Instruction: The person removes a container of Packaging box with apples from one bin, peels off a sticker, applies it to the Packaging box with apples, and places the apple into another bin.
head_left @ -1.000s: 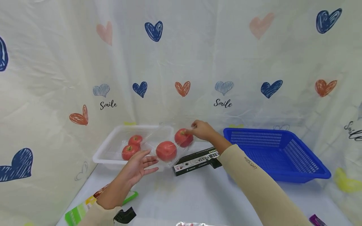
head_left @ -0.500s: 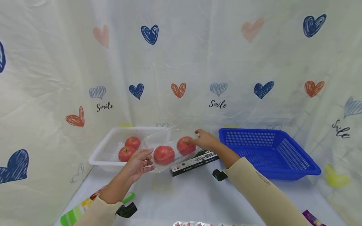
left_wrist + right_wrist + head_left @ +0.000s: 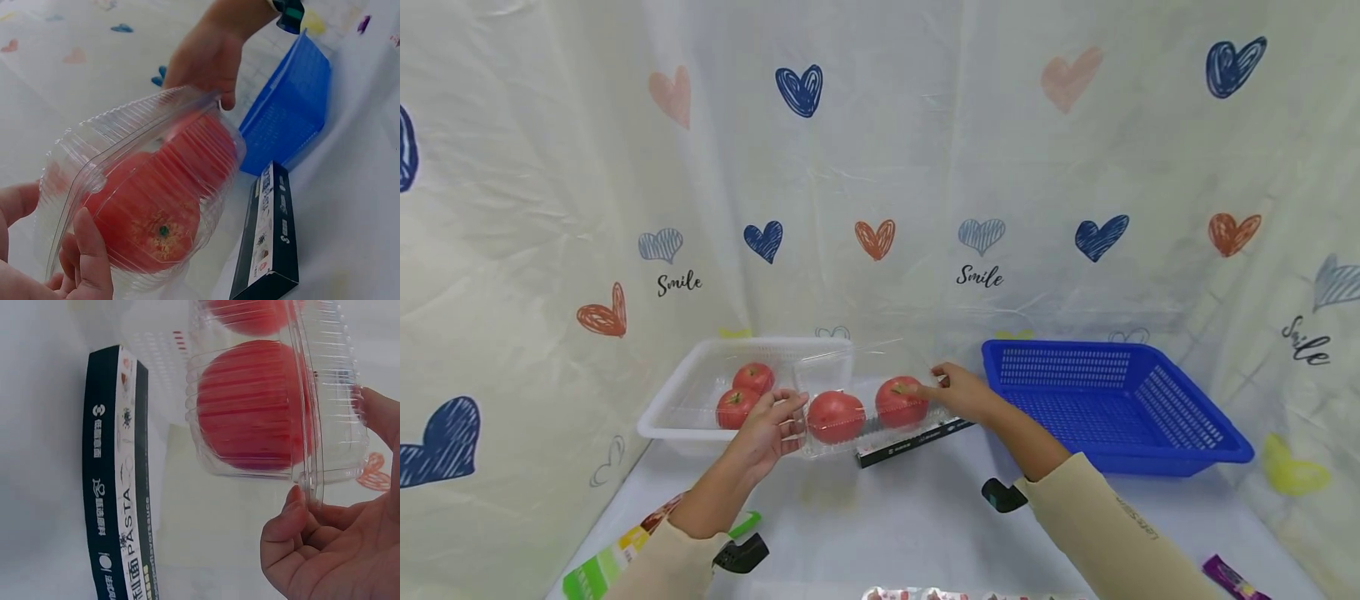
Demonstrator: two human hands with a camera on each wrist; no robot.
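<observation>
Left hand (image 3: pixel 767 429) and right hand (image 3: pixel 961 392) both have a grip on a clear plastic box (image 3: pixel 867 427) in the head view, one at each end. Two red fruits (image 3: pixel 837 417) are inside it, side by side. Box overlaps part of a black pasta carton (image 3: pixel 910 443) from this angle. White basket (image 3: pixel 688 434) is over on the left with two more fruits (image 3: pixel 737 408) in it, blue basket (image 3: pixel 1195 460) on the right, green packet (image 3: pixel 591 575) by the left forearm, purple packet (image 3: pixel 1228 575) bottom right.

Left wrist cam: left thumb and fingers hold the near end of the box, right hand at the far end, carton and blue basket beyond.

Right wrist cam: right hand pinches the box's edge — carton lies off to the side, not touching it.
</observation>
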